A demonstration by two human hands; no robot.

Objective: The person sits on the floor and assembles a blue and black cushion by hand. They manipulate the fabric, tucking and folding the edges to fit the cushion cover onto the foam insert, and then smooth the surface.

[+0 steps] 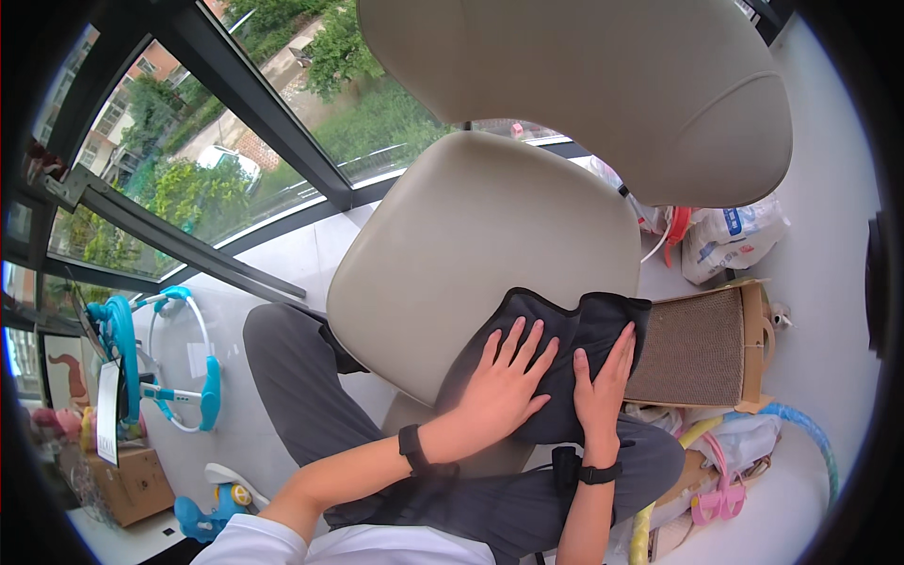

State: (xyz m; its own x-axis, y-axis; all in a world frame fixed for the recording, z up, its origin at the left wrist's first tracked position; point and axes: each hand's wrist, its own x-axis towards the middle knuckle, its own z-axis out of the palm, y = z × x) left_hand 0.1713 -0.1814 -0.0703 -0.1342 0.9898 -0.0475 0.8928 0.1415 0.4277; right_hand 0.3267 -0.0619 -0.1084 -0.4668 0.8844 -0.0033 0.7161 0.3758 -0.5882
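White shirt (405, 546) at six o'clock, a person faces a beige chair (490, 226) that stretches from the centre to twelve o'clock, with grey trousers (292, 377) bent around its near side. Toward four o'clock, a dark cloth (568, 330) lies over the chair's near right edge, bordered by a ribbed cardboard board (692, 348) between three and four. The left hand (499, 386), at five o'clock, rests on the cloth with fingers spread; the right hand (601, 400), toward four, lies along its right side, fingers close together and thumb apart, neither pinching the fabric. Black wristbands (411, 449) circle both wrists. Light, level palm pressure would seem to serve best, one hand anchoring while the other smooths outward toward the wavy top edge, without bunching its dipped middle or dragging the fabric.
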